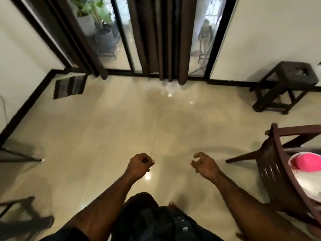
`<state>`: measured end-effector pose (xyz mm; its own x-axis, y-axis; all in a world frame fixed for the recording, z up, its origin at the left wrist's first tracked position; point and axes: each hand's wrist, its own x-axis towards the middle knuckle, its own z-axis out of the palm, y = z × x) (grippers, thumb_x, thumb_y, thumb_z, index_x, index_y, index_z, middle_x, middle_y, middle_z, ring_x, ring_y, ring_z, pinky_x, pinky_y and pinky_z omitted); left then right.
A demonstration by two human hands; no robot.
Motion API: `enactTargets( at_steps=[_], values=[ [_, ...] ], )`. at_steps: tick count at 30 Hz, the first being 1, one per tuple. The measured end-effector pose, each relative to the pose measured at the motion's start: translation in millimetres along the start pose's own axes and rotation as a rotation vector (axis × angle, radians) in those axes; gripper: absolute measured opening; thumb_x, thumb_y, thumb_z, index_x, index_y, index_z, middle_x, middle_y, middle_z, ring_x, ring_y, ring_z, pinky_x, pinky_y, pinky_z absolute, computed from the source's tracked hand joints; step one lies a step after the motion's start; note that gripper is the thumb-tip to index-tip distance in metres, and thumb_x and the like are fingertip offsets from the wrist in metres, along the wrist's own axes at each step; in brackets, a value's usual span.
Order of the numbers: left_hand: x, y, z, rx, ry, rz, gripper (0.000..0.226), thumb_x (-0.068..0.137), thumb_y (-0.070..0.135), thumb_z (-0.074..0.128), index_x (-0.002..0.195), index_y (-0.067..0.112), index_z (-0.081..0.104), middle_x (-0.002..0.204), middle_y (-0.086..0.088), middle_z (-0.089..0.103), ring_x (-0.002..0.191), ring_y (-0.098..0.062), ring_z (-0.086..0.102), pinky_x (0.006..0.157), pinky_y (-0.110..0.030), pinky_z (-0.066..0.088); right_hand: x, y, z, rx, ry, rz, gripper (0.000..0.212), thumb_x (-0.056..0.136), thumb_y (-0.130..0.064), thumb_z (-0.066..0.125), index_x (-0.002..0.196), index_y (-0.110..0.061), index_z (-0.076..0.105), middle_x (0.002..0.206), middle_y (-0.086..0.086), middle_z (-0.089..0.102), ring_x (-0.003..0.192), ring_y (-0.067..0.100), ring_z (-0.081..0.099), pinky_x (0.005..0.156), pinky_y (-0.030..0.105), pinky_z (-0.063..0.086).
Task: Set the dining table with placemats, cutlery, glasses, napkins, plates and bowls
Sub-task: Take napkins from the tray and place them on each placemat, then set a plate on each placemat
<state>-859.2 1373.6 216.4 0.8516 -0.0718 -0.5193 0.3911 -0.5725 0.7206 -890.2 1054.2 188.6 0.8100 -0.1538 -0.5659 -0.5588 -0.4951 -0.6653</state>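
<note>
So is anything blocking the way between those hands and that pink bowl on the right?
Yes. The pink bowl lies behind the wooden chair, whose curved slatted back stands between it and the right hand. The left hand is farther off. Both hands hold nothing.

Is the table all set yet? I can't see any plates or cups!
Nothing looks done from here: no dining table, placemats, cutlery or glasses are in view. The left hand is curled in a fist and the right hand hangs loosely curled; both hold nothing, over bare floor. A wooden chair stands at right with something pink and white behind it. So all the setting seems left.
</note>
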Motion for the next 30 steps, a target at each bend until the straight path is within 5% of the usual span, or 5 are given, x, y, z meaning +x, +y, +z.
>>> enactTargets(
  at_steps=[7, 16, 21, 25, 30],
  values=[
    [204, 137, 9, 0.086, -0.133, 0.146, 0.018, 0.093, 0.030, 0.080, 0.085, 0.015, 0.073, 0.084, -0.003, 0.075, 0.067, -0.020, 0.076, 0.058, -0.022, 0.051, 136, -30, -93, 0.263, 0.195, 0.078, 0.026, 0.089, -0.040, 0.081, 0.104, -0.027, 0.065, 0.078, 0.007, 0.076, 0.061, 0.017, 0.071, 0.062, 0.028, 0.050],
    [423, 343, 93, 0.442, -0.516, 0.350, 0.017, 0.089, 0.036, 0.080, 0.080, 0.023, 0.073, 0.077, 0.001, 0.076, 0.065, -0.017, 0.075, 0.070, -0.035, 0.058, 246, -35, -212, 0.567, 0.452, 0.329, 0.022, 0.087, -0.034, 0.081, 0.101, -0.029, 0.065, 0.081, 0.009, 0.074, 0.060, 0.018, 0.068, 0.058, 0.030, 0.050],
    [501, 475, 197, 0.526, -0.636, 0.483, 0.017, 0.090, 0.033, 0.081, 0.084, 0.020, 0.073, 0.080, 0.000, 0.076, 0.066, -0.017, 0.076, 0.066, -0.029, 0.055, 295, -7, -281, 0.669, 0.587, 0.387, 0.044, 0.067, -0.057, 0.080, 0.099, -0.030, 0.067, 0.080, 0.009, 0.075, 0.071, 0.028, 0.074, 0.067, 0.045, 0.062],
    [540, 549, 292, 0.590, -0.710, 0.529, 0.020, 0.090, 0.035, 0.081, 0.084, 0.018, 0.073, 0.082, -0.002, 0.076, 0.067, -0.017, 0.076, 0.064, -0.028, 0.054, 339, 28, -360, 0.689, 0.624, 0.419, 0.028, 0.090, -0.039, 0.080, 0.109, -0.022, 0.067, 0.082, 0.004, 0.077, 0.066, 0.018, 0.075, 0.064, 0.036, 0.059],
    [555, 633, 386, 0.662, -0.854, 0.563, 0.018, 0.091, 0.034, 0.081, 0.087, 0.018, 0.074, 0.082, -0.004, 0.077, 0.069, -0.019, 0.076, 0.062, -0.024, 0.051, 367, 63, -470, 0.595, 0.646, 0.475, 0.033, 0.092, -0.046, 0.074, 0.115, -0.024, 0.064, 0.082, -0.001, 0.075, 0.068, 0.012, 0.072, 0.059, 0.027, 0.052]
  ],
)
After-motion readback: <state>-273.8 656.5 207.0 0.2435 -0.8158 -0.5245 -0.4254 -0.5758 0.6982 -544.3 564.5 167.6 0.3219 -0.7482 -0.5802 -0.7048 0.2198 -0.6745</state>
